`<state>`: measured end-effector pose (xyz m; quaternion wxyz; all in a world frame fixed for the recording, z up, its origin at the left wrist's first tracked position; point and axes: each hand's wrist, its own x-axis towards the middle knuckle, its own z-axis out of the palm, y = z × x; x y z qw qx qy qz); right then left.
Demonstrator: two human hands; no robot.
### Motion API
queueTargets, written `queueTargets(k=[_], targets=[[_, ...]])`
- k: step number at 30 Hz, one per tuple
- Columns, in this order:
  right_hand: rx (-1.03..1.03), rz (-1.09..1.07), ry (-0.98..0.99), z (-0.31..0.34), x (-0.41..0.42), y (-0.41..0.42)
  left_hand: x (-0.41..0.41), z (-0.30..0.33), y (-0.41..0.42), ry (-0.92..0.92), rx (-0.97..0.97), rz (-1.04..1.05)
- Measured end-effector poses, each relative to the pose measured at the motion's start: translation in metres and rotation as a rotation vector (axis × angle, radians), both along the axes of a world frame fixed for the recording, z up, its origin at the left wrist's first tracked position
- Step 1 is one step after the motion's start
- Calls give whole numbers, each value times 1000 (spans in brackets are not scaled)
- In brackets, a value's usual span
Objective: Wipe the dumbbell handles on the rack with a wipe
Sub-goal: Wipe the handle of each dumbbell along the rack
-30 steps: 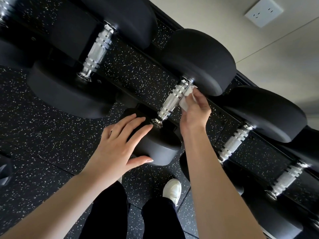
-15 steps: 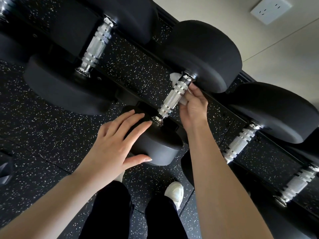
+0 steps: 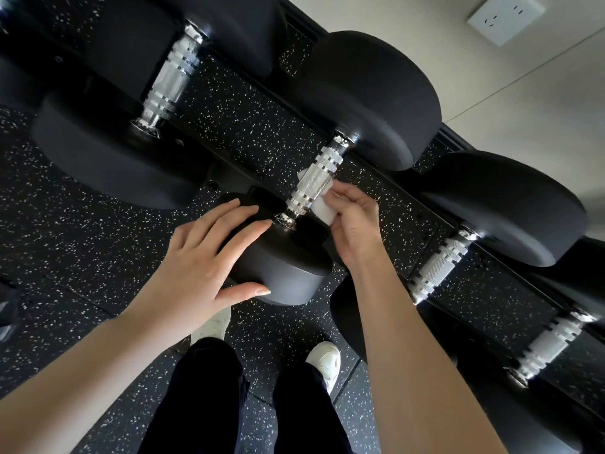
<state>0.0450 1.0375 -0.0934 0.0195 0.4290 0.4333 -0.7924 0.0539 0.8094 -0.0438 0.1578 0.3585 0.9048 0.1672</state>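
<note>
R hand [image 3: 352, 221] + wipe [image 3: 322, 209] under handle [image 3: 312, 185]

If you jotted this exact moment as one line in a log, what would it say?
step: wiping dumbbell handle | right hand: holds wipe under handle | left hand: flat on near weight head | other handles: untouched

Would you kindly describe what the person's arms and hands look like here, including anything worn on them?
Both forearms are bare to the frame's edge: no sleeves, gloves, watch or rings show. The left hand has longish, neatly shaped nails; the right hand shows no jewellery either.
</note>
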Motion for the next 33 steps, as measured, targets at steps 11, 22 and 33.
queueTargets(k=[11, 22, 33], targets=[[-54, -60, 29, 3, 6, -6, 0, 1, 0, -15, 5, 5], [174, 396, -158, 7, 18, -11, 1, 1, 0, -2, 14, 15], [523, 442, -195, 29, 33, -26, 2, 0, -1, -9, 36, 25]])
